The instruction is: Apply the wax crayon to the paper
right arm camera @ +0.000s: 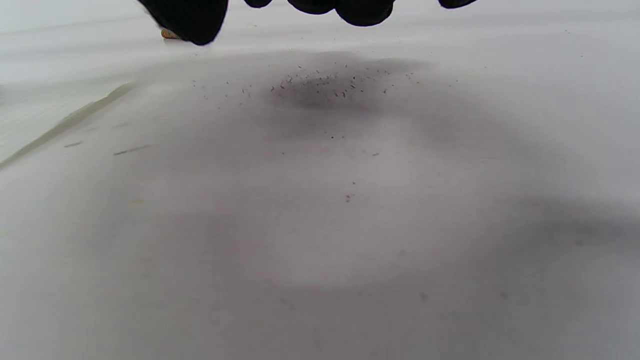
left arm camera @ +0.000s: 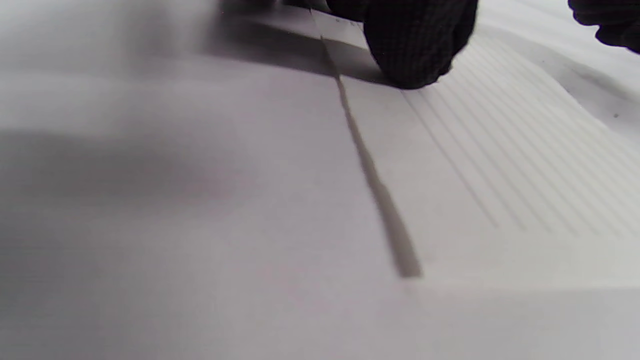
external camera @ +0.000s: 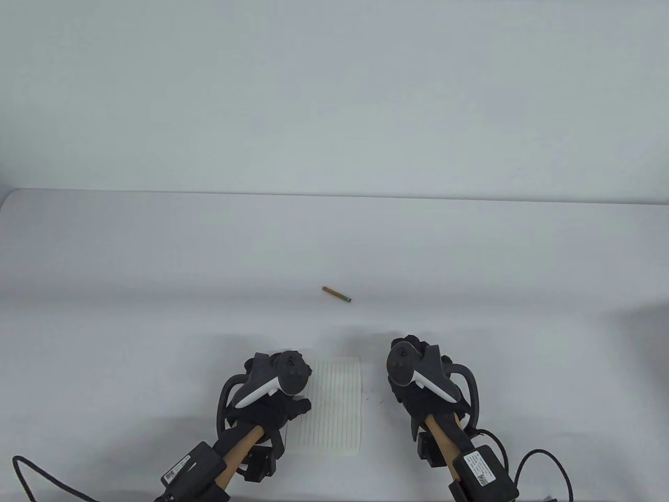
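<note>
A short wax crayon point(external camera: 336, 294) with a tan wrapper and a green tip lies on the white table, beyond both hands. It just shows in the right wrist view point(right arm camera: 170, 34) behind a fingertip. A small sheet of lined paper point(external camera: 337, 413) lies flat near the front edge. My left hand point(external camera: 285, 384) rests on the paper's left part; in the left wrist view a gloved fingertip point(left arm camera: 415, 50) presses on the paper point(left arm camera: 500, 165). My right hand point(external camera: 415, 366) hovers right of the paper, holding nothing, its fingertips point(right arm camera: 192, 17) hanging free above the table.
Small dark wax crumbs point(right arm camera: 325, 85) and a few faint marks point(right arm camera: 130, 149) lie on the table point(external camera: 157, 314) under my right hand. Cables point(external camera: 31, 476) trail from both wrists at the front edge. A white wall stands behind the table.
</note>
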Motion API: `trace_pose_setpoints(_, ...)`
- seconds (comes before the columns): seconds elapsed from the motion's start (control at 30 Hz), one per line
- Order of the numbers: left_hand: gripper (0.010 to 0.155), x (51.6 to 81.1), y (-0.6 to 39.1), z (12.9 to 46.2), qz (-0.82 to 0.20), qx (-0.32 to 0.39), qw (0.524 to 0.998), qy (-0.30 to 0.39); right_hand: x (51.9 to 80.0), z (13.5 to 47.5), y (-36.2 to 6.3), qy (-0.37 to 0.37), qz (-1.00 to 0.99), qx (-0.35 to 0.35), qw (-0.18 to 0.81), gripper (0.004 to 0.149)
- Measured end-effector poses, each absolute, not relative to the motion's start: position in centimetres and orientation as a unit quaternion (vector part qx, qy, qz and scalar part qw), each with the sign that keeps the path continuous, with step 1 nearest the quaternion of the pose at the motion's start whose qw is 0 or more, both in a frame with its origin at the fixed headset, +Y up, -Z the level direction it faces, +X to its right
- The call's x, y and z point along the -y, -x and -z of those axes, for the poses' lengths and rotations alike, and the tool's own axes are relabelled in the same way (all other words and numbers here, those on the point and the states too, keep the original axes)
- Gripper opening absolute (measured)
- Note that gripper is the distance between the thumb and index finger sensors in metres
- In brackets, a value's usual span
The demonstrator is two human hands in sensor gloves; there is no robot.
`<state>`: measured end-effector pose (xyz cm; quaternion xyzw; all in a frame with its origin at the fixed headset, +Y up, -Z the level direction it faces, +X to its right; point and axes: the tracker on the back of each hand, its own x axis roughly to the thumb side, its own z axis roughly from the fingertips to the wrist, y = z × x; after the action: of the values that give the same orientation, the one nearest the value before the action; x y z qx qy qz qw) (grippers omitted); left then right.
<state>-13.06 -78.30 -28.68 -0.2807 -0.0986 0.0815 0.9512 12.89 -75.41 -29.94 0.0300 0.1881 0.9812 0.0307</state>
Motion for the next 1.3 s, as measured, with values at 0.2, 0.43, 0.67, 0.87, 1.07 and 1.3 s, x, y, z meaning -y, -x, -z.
trace_pose_setpoints(0.2, 0.073, 78.3, 13.2, 28.6, -0.093, 0.102, 0.948, 0.287, 74.0, 32.0, -10.5, -0.012, -0.98, -0.169, 0.101, 0.069)
trace_pose_setpoints(0.43, 0.073, 78.2, 13.1, 28.6, -0.096, 0.103, 0.947, 0.288, 72.1, 37.5, -4.4, -0.002, -0.987, -0.15, 0.061, 0.064)
trace_pose_setpoints(0.67, 0.073, 78.3, 13.2, 28.6, -0.099, 0.104, 0.946, 0.29, 74.0, 42.9, -0.9, 0.054, -0.978, -0.185, 0.076, 0.06)
trace_pose_setpoints(0.87, 0.073, 78.3, 13.2, 28.6, -0.103, 0.105, 0.945, 0.293, 75.0, 45.3, 0.3, 0.089, -0.977, -0.19, 0.023, 0.057)
trace_pose_setpoints(1.07, 0.073, 78.3, 13.3, 28.6, -0.104, 0.106, 0.944, 0.294, 75.4, 46.1, 0.6, 0.117, -0.977, -0.18, -0.001, 0.046)
trace_pose_setpoints(1.3, 0.073, 78.3, 13.3, 28.6, -0.107, 0.106, 0.943, 0.295, 76.1, 45.8, 1.0, 0.119, -0.978, -0.153, -0.072, 0.044)
